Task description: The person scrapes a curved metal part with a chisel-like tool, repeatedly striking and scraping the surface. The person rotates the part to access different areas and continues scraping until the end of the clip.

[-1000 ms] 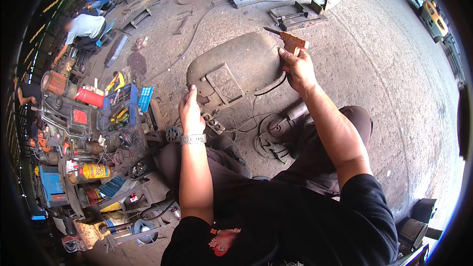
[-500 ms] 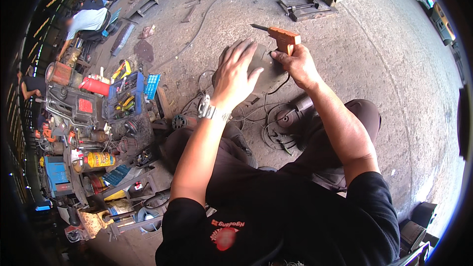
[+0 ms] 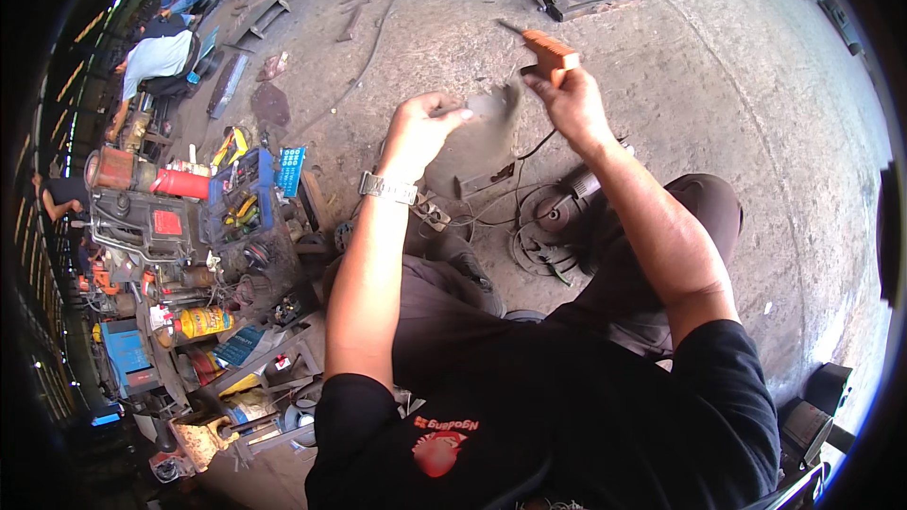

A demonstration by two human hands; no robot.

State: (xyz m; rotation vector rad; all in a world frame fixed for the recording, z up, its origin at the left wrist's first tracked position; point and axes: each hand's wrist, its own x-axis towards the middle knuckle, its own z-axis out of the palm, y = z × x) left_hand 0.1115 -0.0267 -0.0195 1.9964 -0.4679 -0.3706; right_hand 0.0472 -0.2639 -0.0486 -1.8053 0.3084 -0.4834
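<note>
A person sits on a concrete workshop floor (image 3: 718, 132), seen from above. The left hand (image 3: 420, 132) grips the edge of a grey metal plate (image 3: 482, 137), lifting it in front of the knees. The right hand (image 3: 567, 99) is clenched around an orange-handled tool (image 3: 546, 52) whose thin tip points away, just above the plate's upper edge. An angle grinder (image 3: 557, 217) lies on the floor below, beside tangled cables. The step in hand looks like lining the tool up with the plate; the next move likely calls for steadying the plate and bringing the tip precisely to the metal.
</note>
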